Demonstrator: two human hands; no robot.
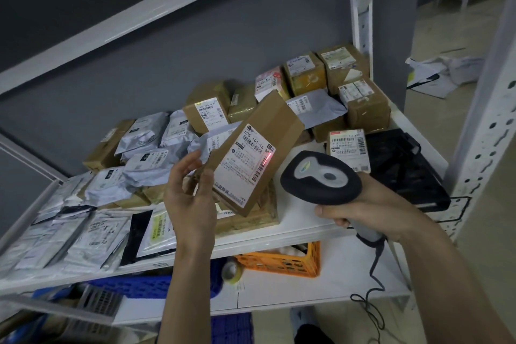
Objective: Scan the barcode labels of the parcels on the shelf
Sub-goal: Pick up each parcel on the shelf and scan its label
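Note:
My left hand (190, 198) holds a flat brown cardboard parcel (275, 131) tilted up above the white shelf (301, 227), thumb on its front edge and fingers behind. Its white barcode label (245, 165) faces me, with a red scan line on the barcode at the label's right edge. My right hand (363, 209) grips the handle of a dark grey barcode scanner (321, 176), whose head points at that label from the right. Many other parcels lie on the shelf: brown boxes (363, 103) at the back right, grey mailer bags (145, 159) at the left.
A black flat object (402, 165) lies at the shelf's right end. White perforated uprights (480, 134) frame the shelf at the right. On the lower shelf stand an orange crate (287, 262), a tape roll (231, 272) and a blue crate (134, 288). The scanner's cable (374, 282) hangs down.

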